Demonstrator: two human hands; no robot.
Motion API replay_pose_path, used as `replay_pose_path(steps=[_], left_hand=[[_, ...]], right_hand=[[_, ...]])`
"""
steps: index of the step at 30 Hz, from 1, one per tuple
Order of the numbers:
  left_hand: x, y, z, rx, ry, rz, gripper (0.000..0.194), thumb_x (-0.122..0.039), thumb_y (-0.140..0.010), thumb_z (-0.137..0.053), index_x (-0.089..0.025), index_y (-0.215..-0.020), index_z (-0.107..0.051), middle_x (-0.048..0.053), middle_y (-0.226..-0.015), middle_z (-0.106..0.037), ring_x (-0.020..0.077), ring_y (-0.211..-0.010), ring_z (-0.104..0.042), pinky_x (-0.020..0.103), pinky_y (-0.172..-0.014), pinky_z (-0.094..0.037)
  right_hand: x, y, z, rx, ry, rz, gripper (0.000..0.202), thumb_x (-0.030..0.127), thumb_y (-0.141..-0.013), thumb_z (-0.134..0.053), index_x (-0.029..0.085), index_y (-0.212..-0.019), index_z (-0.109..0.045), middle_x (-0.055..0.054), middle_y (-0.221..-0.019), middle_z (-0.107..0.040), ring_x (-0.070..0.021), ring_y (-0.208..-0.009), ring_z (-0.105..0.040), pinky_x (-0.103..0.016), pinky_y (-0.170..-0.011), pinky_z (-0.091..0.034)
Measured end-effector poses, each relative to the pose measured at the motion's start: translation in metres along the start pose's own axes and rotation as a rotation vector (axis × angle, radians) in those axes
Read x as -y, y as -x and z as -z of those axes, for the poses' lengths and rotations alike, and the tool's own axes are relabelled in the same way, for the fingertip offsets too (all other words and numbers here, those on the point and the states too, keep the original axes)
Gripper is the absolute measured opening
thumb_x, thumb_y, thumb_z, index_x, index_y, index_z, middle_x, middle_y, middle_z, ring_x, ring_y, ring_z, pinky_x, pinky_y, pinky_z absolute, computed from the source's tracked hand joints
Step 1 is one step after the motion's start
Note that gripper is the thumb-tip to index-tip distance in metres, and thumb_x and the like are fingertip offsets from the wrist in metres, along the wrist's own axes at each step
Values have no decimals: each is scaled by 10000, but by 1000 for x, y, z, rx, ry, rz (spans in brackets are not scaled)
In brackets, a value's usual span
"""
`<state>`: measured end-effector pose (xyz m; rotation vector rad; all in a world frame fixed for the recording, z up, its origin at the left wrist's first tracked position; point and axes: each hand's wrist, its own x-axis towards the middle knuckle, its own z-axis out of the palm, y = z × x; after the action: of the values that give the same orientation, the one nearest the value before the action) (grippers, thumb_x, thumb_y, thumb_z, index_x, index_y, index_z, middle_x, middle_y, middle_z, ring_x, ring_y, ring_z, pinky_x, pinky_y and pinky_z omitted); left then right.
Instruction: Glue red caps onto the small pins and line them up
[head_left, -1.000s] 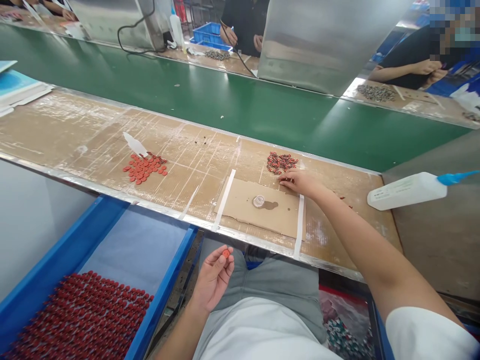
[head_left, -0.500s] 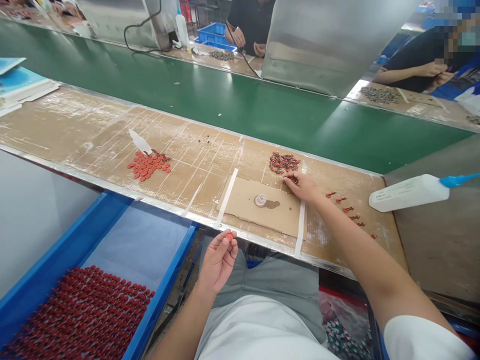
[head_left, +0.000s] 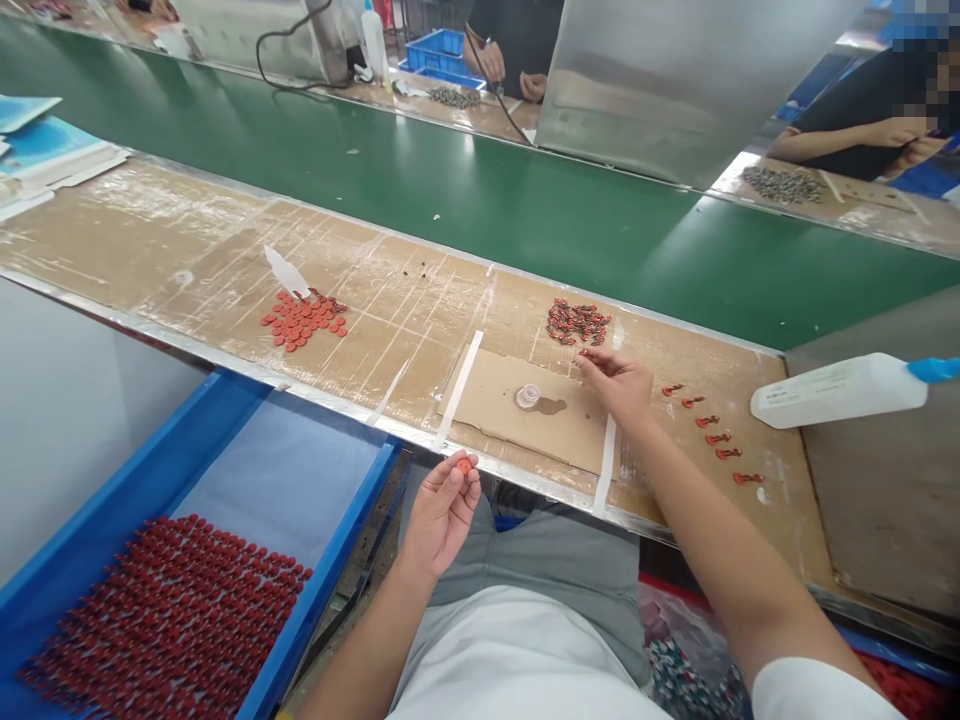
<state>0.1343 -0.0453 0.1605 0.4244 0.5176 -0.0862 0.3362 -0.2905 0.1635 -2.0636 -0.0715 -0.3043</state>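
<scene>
My left hand (head_left: 441, 515) is closed in front of the bench edge, pinching a small red disc (head_left: 463, 466) between thumb and fingers. Over the bench, my right hand (head_left: 622, 388) pinches a small red-and-black piece (head_left: 583, 354), too small to make out fully. Just beyond its fingertips lies a pile of similar red-and-black pieces (head_left: 576, 322). A small clear cup (head_left: 527, 397) sits on a cardboard sheet (head_left: 487, 410), a dark wet patch beside it. Right of my hand, several red discs with dark pieces on them (head_left: 718, 441) lie in a row.
Loose red discs (head_left: 296, 325) are heaped on the left of the bench. A blue tray (head_left: 360, 500) below holds many rows of red pieces. At right, a white bottle with blue cap (head_left: 840, 392) lies tilted by a metal panel. A green belt (head_left: 510, 195) runs behind; co-workers sit beyond.
My right hand has drawn slightly back from the pile, and a red-and-black piece now shows at its fingertips. My left hand keeps the red disc. The camera view has shifted slightly.
</scene>
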Motion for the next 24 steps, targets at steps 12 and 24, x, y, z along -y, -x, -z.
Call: replay_pose_path(steps=[12, 24], left_hand=[[3, -2, -3, 39, 4, 25, 253, -145, -753, -767, -132, -1001, -720, 76, -1026, -735, 100, -849, -704, 190, -828, -575], [6, -4, 0, 32, -4, 33, 241, -152, -760, -760, -143, -998, -722, 74, -1022, -735, 100, -851, -700, 198, -839, -569]], right_hand=[[28, 56, -40, -29, 49, 192, 280, 443, -831, -661, 238, -1000, -751, -47, -973, -764, -196, -785, -716, -341, -701, -581], [24, 53, -41, 15, 201, 386, 208, 412, -865, -605, 269, -931, -740, -60, -916, -760, -233, -829, -715, -425, -787, -590]])
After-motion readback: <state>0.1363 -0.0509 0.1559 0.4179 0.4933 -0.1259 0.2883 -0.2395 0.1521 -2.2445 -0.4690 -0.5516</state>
